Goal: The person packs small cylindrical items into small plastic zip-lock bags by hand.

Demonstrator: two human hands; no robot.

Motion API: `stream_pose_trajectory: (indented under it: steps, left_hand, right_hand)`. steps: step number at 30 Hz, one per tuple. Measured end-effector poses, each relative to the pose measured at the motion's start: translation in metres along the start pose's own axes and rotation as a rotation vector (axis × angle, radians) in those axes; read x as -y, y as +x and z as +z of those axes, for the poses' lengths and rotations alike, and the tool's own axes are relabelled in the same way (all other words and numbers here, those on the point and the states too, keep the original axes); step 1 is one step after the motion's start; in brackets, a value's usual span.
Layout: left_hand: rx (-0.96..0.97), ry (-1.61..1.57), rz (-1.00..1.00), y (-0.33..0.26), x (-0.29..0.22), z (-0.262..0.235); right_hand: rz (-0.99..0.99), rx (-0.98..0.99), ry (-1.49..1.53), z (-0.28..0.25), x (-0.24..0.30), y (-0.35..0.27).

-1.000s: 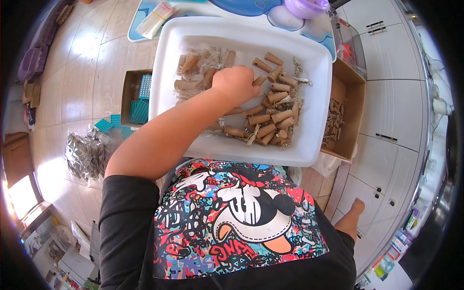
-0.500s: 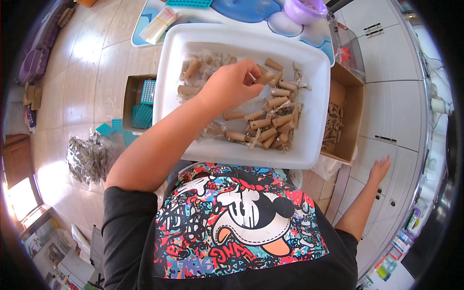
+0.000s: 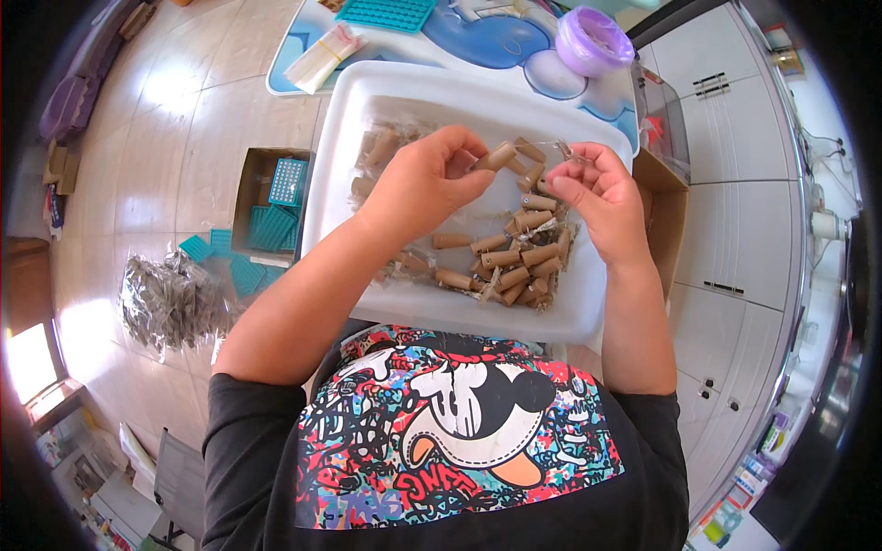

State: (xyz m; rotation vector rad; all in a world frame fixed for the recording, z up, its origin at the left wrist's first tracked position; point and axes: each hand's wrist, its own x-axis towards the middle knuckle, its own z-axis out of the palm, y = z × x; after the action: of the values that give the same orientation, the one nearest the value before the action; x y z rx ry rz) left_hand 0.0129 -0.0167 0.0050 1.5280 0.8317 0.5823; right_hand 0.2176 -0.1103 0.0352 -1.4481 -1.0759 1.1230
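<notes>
While left grip (image 3: 428,180) clasps brown tube (image 3: 497,157), end poking rightward, hold of right grip (image 3: 603,196) unclear

A plain brown tube (image 3: 497,157), smooth and short, was held in the left hand (image 3: 472,168), slanting upward to the right, its rear end hidden by the fingers. A thin, pale, crinkled bunch (image 3: 564,150) showed just beside the right hand's (image 3: 593,188) fingertips; whether they touched it could not be told.
</notes>
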Motion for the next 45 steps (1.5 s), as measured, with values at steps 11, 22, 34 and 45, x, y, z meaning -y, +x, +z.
stream_pose_trajectory:
  steps: [11, 22, 34, 45]
  left_hand:
    - [-0.041, -0.142, -0.045, 0.002, 0.014, -0.007]
    - [-0.083, -0.215, -0.086, 0.0, 0.004, -0.012]
    - [-0.235, -0.34, 0.151, 0.005, -0.005, 0.0]
    - [0.007, -0.499, 0.019, 0.008, 0.004, -0.009]
  right_hand:
    - [-0.178, -0.112, 0.064, 0.026, 0.028, 0.028]
    - [-0.248, -0.32, -0.216, 0.027, 0.025, 0.057]
    - [0.149, -0.131, 0.336, 0.051, 0.005, 0.048]
    - [0.161, -0.065, 0.366, 0.058, -0.007, 0.047]
